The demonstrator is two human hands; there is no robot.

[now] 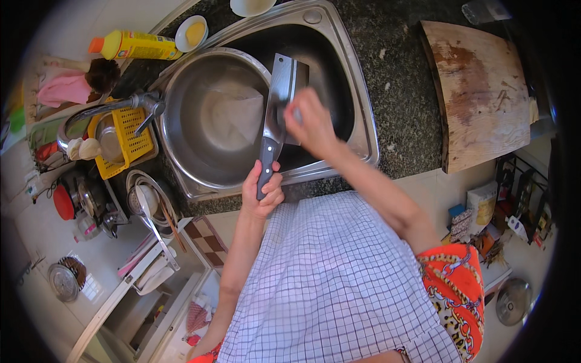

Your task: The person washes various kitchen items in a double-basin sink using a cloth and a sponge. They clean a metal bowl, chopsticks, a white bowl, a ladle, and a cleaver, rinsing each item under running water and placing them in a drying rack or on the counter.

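My left hand (263, 188) grips the dark riveted handle of a cleaver (280, 97), whose broad steel blade points away from me over the sink (363, 122). Against the blade's right side is my right hand (311, 122), fingers curled and blurred. Something small and greyish shows between them; whether it is a held thing or the blade behind cannot be made out. To the left of the blade, a round stainless steel basin (181, 159) sits in the sink and seems to hold water. A pale angular patch shows inside it, perhaps a reflection.
A faucet (109, 106) reaches in from the left beside a yellow plastic basket (131, 136). Behind stand a yellow bottle (140, 45) and a small bowl with a yellow sponge (195, 34). A thick wooden cutting board (481, 100) overhangs the granite counter (395, 90) at right.
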